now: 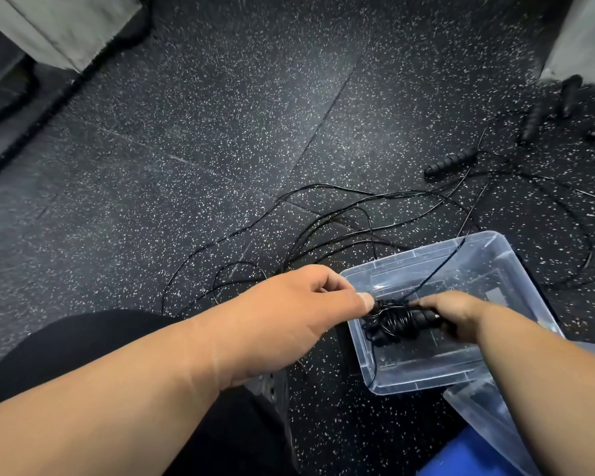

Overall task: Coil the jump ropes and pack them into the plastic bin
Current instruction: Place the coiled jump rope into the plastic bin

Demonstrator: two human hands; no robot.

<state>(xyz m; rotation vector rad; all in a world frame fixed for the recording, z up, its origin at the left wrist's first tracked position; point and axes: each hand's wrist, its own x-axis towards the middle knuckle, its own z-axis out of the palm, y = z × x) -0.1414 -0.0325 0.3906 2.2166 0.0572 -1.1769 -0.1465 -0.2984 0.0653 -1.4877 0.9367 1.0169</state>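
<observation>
Clear plastic bin (516, 269) on speckled floor; loose rope tangle (323, 218) beside it (more waiting); left hand (299, 304) pinching cord; right hand (450, 312) gripping wound rope bundle (397, 321) over bin; mid-coil; next, wrap trailing cord, drop in.

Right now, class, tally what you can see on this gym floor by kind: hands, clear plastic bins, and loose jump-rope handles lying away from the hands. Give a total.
Hands: 2, left hand and right hand, both on the coiled rope bundle
Clear plastic bins: 1
Loose handles on the floor: at least 3 plain; a possible fourth at the right edge is cut off
Total: 6
</observation>
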